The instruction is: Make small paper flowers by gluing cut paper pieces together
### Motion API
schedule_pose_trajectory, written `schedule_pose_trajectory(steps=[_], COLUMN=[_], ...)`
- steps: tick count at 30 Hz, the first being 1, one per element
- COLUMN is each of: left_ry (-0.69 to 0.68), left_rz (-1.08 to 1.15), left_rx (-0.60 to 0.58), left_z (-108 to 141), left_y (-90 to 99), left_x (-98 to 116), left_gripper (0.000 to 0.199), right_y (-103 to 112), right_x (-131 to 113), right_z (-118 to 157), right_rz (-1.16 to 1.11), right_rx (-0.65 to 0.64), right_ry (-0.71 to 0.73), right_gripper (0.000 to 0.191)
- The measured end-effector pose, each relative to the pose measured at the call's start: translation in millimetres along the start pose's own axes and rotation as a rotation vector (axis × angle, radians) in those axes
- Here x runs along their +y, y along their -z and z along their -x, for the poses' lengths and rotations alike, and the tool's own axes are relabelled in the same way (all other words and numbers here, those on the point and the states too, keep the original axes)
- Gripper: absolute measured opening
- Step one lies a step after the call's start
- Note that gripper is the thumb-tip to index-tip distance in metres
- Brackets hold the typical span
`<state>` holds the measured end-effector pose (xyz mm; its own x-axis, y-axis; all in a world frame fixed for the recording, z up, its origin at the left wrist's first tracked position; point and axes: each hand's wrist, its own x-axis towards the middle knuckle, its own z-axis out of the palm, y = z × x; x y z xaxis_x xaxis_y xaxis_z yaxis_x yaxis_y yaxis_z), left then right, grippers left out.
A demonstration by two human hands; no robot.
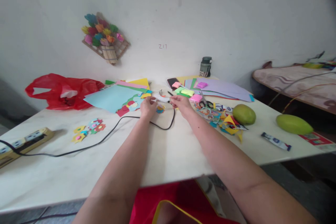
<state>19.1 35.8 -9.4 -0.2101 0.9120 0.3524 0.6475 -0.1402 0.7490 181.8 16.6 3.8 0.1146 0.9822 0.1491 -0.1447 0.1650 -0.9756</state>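
Both hands, left hand and right hand, curl closed around a smooth white glue gun, its thin black cord looping beneath them.

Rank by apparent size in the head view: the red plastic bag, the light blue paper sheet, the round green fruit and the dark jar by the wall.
1. red plastic bag
2. light blue paper sheet, partly covered, so its full size is unsure
3. round green fruit
4. dark jar, though it stands farthest from the camera, so it may only look smallest

White surface, coloured paper sheets, red plastic bag, power strip, black cable, two green mangoes, scissors, paper scraps
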Motion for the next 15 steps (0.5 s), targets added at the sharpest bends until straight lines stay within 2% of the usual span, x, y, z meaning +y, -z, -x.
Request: schedule_pose_trajectory(steps=[3,10,15], left_ry=[-0.003,-0.028,-0.011], left_rz=[0.015,0.031,-0.102], left_rx=[-0.003,-0.034,-0.062], left_z=[-1.6,-4.7,-3.1], left_y=[-0.9,-3.4,-1.0], left_x=[-2.4,-7.1,-4.0], left_gripper=[0.027,0.029,0.028], right_y=[-0.9,0.1,0.5], right_x=[-0.6,3.3,3.2], right_z=[1.0,0.0,0.0], right_rz=[-0.010,0.012,0.007], right_rx=[-0.035,-0.052,-0.017], right_ry=[-0.032,0.004,-0.018], right_gripper=[0.006,0.014,0.015])
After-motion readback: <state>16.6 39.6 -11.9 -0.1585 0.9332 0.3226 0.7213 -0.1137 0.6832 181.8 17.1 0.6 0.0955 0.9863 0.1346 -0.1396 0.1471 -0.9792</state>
